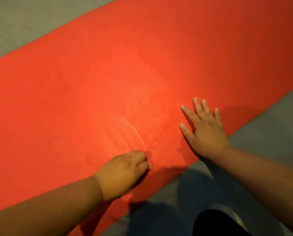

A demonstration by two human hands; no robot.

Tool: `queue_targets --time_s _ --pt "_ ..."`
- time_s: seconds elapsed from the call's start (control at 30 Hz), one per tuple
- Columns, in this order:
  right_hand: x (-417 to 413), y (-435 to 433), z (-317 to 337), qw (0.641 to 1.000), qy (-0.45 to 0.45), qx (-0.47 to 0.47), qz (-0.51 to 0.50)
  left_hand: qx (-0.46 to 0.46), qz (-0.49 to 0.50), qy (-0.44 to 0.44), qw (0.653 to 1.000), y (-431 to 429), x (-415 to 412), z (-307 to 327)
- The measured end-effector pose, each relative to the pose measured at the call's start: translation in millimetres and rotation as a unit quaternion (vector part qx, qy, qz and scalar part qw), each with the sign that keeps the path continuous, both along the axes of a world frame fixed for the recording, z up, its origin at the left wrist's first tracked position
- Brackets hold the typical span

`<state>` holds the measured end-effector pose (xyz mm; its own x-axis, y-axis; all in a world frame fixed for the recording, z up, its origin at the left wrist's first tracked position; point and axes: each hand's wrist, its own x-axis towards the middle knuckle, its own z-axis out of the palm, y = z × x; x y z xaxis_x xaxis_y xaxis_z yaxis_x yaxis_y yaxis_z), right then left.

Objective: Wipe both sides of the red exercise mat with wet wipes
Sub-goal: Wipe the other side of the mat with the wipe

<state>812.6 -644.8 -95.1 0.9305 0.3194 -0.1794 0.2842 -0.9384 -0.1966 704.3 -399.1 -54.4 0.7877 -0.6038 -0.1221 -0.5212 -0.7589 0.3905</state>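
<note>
Evidently curled, left hand (pixel 123 171) hides its contents; right hand (pixel 205 132) spread flat on mat (pixel 91 82).

One red exercise mat (pixel 108 74) and one grey floor (pixel 14 19). Two bare hands are in view: one left hand (pixel 123 171), one right hand (pixel 205 128), each with one bare forearm behind it. One wet wipe (pixel 150 161), mostly hidden, shows at the left fingers. One dark clothed shape (pixel 215 223) fills the bottom edge.
</note>
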Motion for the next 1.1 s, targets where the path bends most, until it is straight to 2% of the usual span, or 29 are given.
queue_targets --time_s 0.03,0.07,0.1,0.17,0.23,0.27,0.3,0.33,0.4,0.43,0.47,0.5,0.53,0.57,0.6,0.67,0.73,0.77,0.8,0.83,0.87,0.93,1.0,1.07,1.1 --pt "0 1 0 1.000 0.001 -0.001 -0.002 0.011 -0.050 -0.001 0.999 12 9 -2" --pt "0 1 0 1.000 0.003 0.000 -0.003 0.024 -0.054 -0.022 0.998 26 28 -6" --pt "0 0 0 1.000 0.004 0.003 -0.001 0.033 -0.008 -0.057 0.998 40 53 -11" --pt "0 -2 1 1.000 0.006 0.009 0.002 0.052 0.192 -0.112 0.974 65 109 -15" --pt "1 -3 2 1.000 0.013 0.013 0.004 0.043 0.380 -0.094 0.919 79 144 -20" --pt "1 -3 2 1.000 0.014 0.014 0.006 0.045 0.444 -0.071 0.892 69 145 -19" --pt "1 -3 2 1.000 0.016 0.016 0.007 0.041 0.460 -0.061 0.885 55 136 -21" --pt "1 -2 2 1.000 0.016 0.019 0.006 0.027 0.430 -0.067 0.900 37 120 -20" --pt "0 -2 2 1.000 0.011 0.024 0.002 -0.018 0.248 -0.067 0.966 -2 69 -15" --pt "0 -2 2 1.000 0.010 0.026 0.001 -0.046 0.150 0.001 0.988 -14 42 -9" --pt "0 -1 2 1.000 0.011 0.027 0.002 -0.056 0.075 0.069 0.993 -16 23 -5" --pt "0 -2 2 1.000 0.014 0.027 0.003 -0.057 0.013 0.084 0.995 -9 17 -6" --pt "1 -2 2 0.999 0.017 0.027 0.002 -0.055 -0.011 0.063 0.996 5 24 -8" --pt "1 -3 3 0.999 0.020 0.029 0.004 -0.024 -0.017 0.004 1.000 19 41 -12" --pt "2 -4 3 0.999 0.023 0.031 0.009 0.011 0.020 -0.049 0.999 35 63 -14" --pt "2 -9 5 0.998 0.030 0.040 0.024 0.060 0.205 -0.109 0.971 63 118 -15" --pt "1 -18 7 0.997 0.036 0.047 0.039 0.051 0.399 -0.103 0.910 72 151 -16" --pt "1 -23 7 0.997 0.035 0.050 0.042 0.040 0.459 -0.082 0.884 60 153 -17" --pt "0 -27 7 0.997 0.033 0.051 0.042 0.033 0.474 -0.061 0.878 40 144 -18" --pt "-1 -29 7 0.997 0.032 0.051 0.042 0.026 0.445 -0.057 0.893 16 127 -16" --pt "-2 -30 6 0.997 0.031 0.052 0.040 0.012 0.367 -0.061 0.928 -9 105 -14" --pt "-3 -29 5 0.998 0.026 0.058 0.028 -0.021 0.153 -0.020 0.988 -48 56 -4" --pt "-3 -26 4 0.997 0.020 0.064 0.029 -0.014 0.018 -0.009 1.000 -41 46 -3" --pt "-3 -29 4 0.997 0.027 0.065 0.033 0.026 0.008 -0.036 0.999 -16 79 -7" --pt "-3 -33 4 0.996 0.031 0.067 0.040 0.046 0.061 -0.069 0.995 -3 103 -9"
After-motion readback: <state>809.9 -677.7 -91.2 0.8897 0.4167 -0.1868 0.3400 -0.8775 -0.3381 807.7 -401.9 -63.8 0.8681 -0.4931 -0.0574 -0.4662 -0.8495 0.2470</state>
